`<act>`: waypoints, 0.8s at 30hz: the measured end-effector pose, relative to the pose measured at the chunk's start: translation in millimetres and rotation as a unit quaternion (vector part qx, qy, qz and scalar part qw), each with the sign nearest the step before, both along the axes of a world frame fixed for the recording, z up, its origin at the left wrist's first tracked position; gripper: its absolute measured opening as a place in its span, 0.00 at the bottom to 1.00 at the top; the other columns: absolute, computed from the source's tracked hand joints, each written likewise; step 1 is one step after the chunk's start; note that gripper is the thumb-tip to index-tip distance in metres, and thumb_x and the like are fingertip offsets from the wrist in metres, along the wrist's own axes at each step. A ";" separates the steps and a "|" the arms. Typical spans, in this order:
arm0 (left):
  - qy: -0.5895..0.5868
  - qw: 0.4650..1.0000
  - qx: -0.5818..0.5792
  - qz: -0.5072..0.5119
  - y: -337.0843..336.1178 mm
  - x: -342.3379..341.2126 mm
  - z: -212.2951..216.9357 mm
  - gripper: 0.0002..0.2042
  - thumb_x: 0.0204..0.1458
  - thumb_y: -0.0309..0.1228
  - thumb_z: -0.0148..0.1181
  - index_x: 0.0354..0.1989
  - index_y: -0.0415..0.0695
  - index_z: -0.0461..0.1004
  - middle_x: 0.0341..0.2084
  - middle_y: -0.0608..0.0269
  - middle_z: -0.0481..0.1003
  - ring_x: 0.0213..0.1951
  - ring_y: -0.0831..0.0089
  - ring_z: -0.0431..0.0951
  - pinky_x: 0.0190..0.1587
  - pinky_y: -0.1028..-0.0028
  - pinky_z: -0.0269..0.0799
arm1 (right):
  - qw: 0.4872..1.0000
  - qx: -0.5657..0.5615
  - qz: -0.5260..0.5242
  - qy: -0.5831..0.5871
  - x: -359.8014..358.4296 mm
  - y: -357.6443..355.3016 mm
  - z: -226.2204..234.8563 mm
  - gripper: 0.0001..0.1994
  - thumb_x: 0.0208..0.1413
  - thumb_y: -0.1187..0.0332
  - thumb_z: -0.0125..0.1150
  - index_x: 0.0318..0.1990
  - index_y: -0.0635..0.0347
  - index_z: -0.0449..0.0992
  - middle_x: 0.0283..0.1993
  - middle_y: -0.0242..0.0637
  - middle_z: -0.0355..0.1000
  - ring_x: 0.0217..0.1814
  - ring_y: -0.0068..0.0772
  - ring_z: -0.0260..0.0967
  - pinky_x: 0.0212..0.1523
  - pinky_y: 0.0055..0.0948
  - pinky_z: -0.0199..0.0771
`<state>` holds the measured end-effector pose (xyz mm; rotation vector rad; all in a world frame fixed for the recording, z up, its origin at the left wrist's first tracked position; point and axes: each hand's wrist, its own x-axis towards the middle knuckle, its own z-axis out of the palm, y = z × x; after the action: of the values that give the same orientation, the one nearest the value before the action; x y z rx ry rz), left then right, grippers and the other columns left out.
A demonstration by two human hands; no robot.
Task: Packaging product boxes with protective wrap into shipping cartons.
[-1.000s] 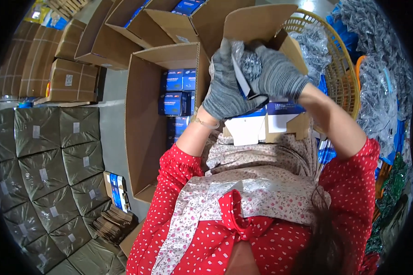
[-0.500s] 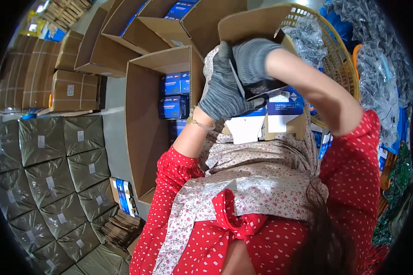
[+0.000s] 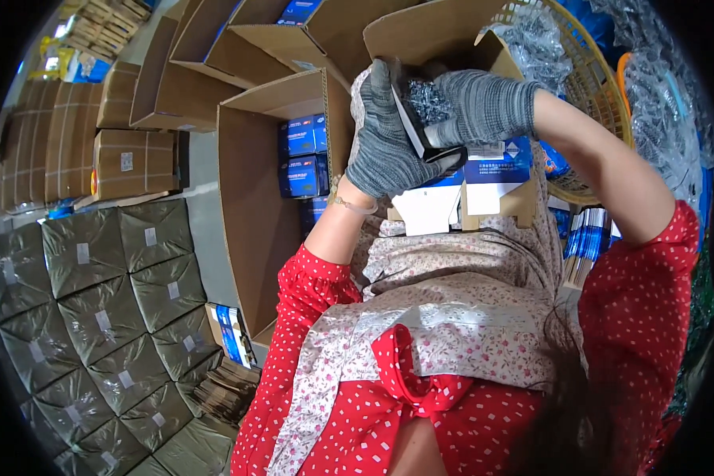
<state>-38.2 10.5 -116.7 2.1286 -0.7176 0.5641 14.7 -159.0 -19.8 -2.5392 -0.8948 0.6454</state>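
Note:
Both my hands wear grey knitted gloves. In my left hand (image 3: 389, 139) is a dark, flat piece with a pale edge and a shiny, crinkled plastic-like surface (image 3: 427, 103); what it is, I cannot make out. Fingers of that hand run up its left side and the thumb lies under its lower edge. My right hand (image 3: 484, 107) grips the piece from the right, thumb on its lower part. Just below both hands, an open blue-and-white box (image 3: 496, 174) with white flaps rests on my lap, against a floral apron (image 3: 452, 266).
Left of me stands a tall open carton (image 3: 250, 198) with several blue boxes (image 3: 303, 174). More open cartons (image 3: 262, 47) are ahead. A yellow basket (image 3: 599, 87) with clear plastic wrap is at right. Wrapped dark-green bundles (image 3: 95, 278) lie at left; folded blue cardboard (image 3: 587, 238) sits beside my right arm.
My right hand has turned and drawn back to the right, so its fingers and the piece's crinkled surface now show. My left hand keeps its hold. The view has shifted slightly.

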 end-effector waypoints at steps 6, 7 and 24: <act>0.052 0.998 -0.001 -0.017 0.8 -2.6 14.5 0.67 0.26 0.51 0.78 0.69 0.31 0.35 0.65 0.37 0.48 0.66 0.42 0.48 0.69 0.54 0.42 | 0.995 -0.022 -0.021 -0.091 -0.2 19.3 -1.9 0.27 0.42 0.54 0.66 0.39 0.74 0.78 0.29 0.52 0.77 0.31 0.43 0.77 0.37 0.38 0.78; 0.051 0.999 -0.002 -0.018 1.0 -0.4 18.5 0.67 0.26 0.51 0.78 0.69 0.31 0.35 0.65 0.37 0.48 0.66 0.42 0.48 0.69 0.54 0.42 | 0.996 -0.031 -0.015 -0.087 1.4 19.9 3.2 0.26 0.43 0.55 0.66 0.41 0.73 0.78 0.29 0.52 0.77 0.31 0.43 0.77 0.37 0.38 0.78; -0.011 0.984 0.175 0.019 20.6 11.3 29.6 0.71 0.28 0.49 0.79 0.69 0.34 0.25 0.69 0.39 0.39 0.70 0.47 0.43 0.71 0.60 0.41 | 0.969 0.228 -0.074 -0.065 0.4 -8.9 6.9 0.28 0.50 0.59 0.64 0.57 0.65 0.68 0.54 0.54 0.70 0.53 0.50 0.71 0.56 0.37 0.70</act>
<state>-26.8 31.1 -87.2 2.4684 -0.8403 0.5106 15.0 -167.9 -12.9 -2.2189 -0.7783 0.1964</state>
